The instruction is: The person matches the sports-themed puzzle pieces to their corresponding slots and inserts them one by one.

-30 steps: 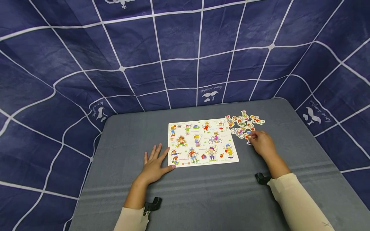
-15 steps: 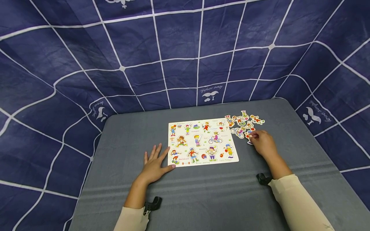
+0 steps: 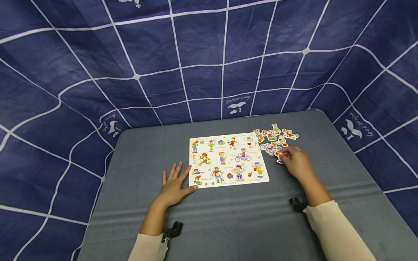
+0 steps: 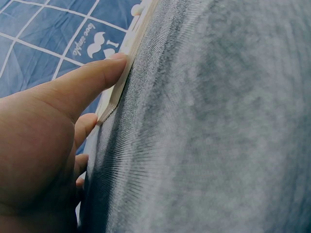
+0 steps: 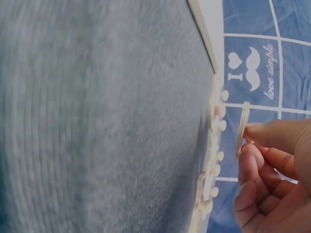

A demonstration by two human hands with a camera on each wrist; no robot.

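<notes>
A white puzzle board (image 3: 228, 160) printed with small sport figures lies in the middle of the grey table (image 3: 209, 224). My left hand (image 3: 174, 184) lies flat beside the board's near left corner, its thumb (image 4: 92, 77) touching the board's edge (image 4: 127, 58). To the right of the board is a loose cluster of cut-out figure pieces (image 3: 274, 139). My right hand (image 3: 295, 160) is at the near end of that cluster and pinches one flat piece (image 5: 241, 128) between thumb and fingers, lifted off the table.
A dark blue cloth with a white grid (image 3: 209, 61) hangs behind and around the table. Other knobbed pieces (image 5: 214, 160) lie on the table just under the lifted one. Black wrist mounts (image 3: 172, 231) sit at both cuffs.
My right hand has shifted slightly left and away at the pile of pieces. The left hand stays in place by the board.
</notes>
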